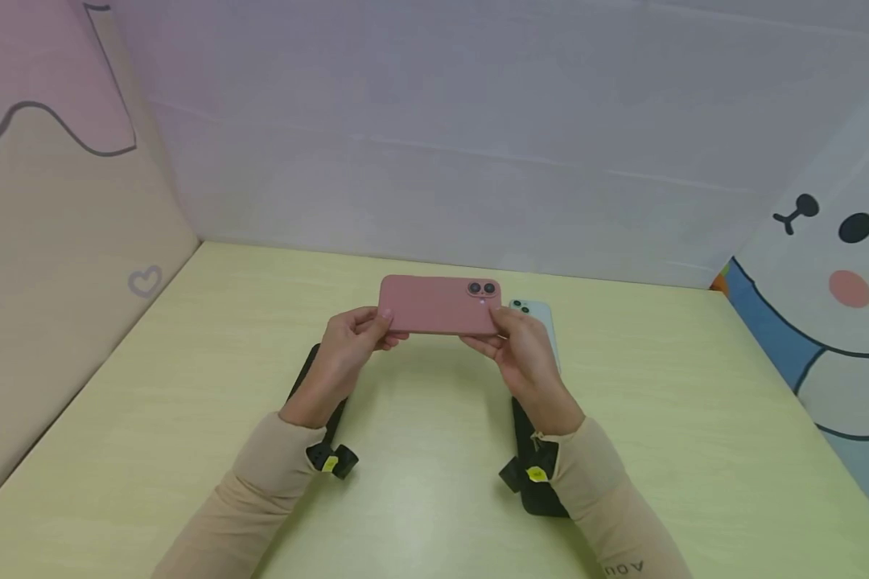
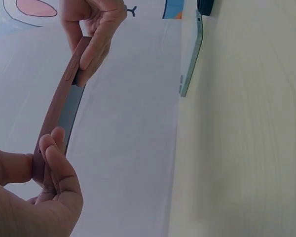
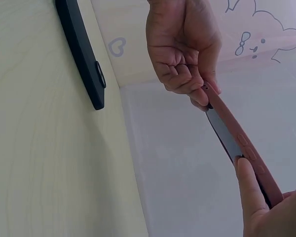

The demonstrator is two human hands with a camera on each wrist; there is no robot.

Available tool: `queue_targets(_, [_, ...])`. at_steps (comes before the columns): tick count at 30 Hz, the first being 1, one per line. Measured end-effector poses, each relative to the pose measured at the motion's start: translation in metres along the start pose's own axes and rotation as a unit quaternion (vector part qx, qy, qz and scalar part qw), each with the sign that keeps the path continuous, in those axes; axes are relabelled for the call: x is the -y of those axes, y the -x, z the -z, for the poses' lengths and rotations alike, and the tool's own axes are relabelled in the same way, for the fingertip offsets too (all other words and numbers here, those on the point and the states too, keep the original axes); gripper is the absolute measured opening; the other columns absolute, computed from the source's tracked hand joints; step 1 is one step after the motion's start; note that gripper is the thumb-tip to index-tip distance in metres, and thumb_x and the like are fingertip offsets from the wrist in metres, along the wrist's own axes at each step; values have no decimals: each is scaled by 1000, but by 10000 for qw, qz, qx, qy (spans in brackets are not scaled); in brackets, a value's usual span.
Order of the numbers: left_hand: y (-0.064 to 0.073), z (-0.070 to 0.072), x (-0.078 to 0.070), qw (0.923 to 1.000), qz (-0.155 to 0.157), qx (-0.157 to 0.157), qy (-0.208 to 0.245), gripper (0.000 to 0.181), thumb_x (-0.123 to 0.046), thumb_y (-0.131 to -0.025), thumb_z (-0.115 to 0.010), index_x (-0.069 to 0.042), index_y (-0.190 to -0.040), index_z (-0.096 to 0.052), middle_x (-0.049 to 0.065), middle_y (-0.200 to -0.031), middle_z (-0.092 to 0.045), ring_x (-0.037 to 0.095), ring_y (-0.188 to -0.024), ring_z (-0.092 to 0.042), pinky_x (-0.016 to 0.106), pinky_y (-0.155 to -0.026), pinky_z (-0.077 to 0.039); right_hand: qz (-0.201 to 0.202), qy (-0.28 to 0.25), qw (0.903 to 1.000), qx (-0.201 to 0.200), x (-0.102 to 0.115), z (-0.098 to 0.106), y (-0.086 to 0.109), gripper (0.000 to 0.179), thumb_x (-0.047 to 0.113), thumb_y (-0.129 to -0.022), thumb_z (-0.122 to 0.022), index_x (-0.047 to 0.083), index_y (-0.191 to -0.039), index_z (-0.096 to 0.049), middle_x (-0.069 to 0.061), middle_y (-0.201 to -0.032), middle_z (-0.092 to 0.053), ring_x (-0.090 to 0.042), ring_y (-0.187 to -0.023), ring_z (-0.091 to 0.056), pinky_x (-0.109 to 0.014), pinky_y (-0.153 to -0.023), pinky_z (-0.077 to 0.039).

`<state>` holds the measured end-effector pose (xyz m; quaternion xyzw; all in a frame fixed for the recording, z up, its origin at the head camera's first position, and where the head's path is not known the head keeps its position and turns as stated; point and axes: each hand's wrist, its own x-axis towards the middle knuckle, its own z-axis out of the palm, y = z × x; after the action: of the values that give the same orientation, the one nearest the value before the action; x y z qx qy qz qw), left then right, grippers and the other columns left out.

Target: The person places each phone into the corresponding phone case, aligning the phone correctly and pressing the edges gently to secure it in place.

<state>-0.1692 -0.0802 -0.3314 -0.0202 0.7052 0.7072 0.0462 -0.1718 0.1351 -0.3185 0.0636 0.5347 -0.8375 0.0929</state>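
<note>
A phone in a pink case is held level above the table, its back and two camera lenses facing the head view. My left hand pinches one short end, thumb on the back and fingers behind. At the camera end, my right hand grips it the same way. Side buttons show along the pink edge in the right wrist view, beside a strip of grey screen. A mint-green phone lies on the table behind my right hand, partly hidden by it.
A black phone-shaped thing lies under my left wrist, and another dark one under my right forearm. The pale yellow table meets a whitish wall at the back. Cartoon-printed panels flank both sides.
</note>
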Motion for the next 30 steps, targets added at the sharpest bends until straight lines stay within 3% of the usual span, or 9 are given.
queue_targets(7, [-3, 6, -2, 9996, 55, 49, -272, 36, -25, -97, -44, 3, -117, -55, 0, -84, -65, 10, -77, -60, 22, -76, -49, -207, -81, 9997, 73, -1, -1, -3, 40, 24, -99, -39, 5, -133, -42, -8, -106, -57, -15, -87, -66, -37, -78, -53])
queue_targets(11, [-4, 11, -3, 9989, 84, 269, -374, 39, -25, -98, -40, 4, -122, -51, 3, -89, -62, 9, -77, -60, 20, -78, -50, -290, 157, 9994, 78, -2, -3, -4, 40, 28, -98, -41, 5, -130, -45, -6, -104, -57, -13, -82, -65, -36, -73, -55])
queue_targets(16, [-6, 22, -5, 9946, 267, 858, -523, 41, -24, -99, -39, 5, -126, -46, 6, -96, -61, 9, -81, -59, 19, -78, -50, -275, 543, 9981, 49, -3, -3, -4, 39, 26, -99, -37, 2, -129, -45, -6, -103, -55, -9, -77, -64, -30, -69, -55])
queue_targets(21, [-10, 33, -6, 9840, 430, 1642, -536, 47, -30, -98, -41, 6, -128, -43, 5, -94, -61, 10, -79, -59, 20, -75, -50, -251, 643, 9976, 69, -3, -3, -4, 40, 23, -100, -36, 0, -132, -42, -4, -106, -50, -7, -78, -60, -25, -68, -53])
queue_targets(23, [-11, 36, -6, 9810, 458, 1810, -529, 49, -33, -97, -41, 4, -129, -42, 5, -96, -60, 11, -79, -58, 21, -75, -50, -243, 762, 9967, 116, -3, -3, -3, 41, 23, -99, -37, -2, -132, -41, -2, -103, -51, -6, -78, -57, -23, -68, -51])
queue_targets(30, [-11, 37, -5, 9810, 472, 1766, -648, 48, -34, -98, -37, 4, -125, -45, 3, -96, -60, 12, -81, -62, 26, -75, -50, -340, 1133, 9927, 228, -2, -4, -2, 42, 28, -98, -41, -1, -127, -47, 2, -82, -58, -7, -63, -59, -22, -61, -49])
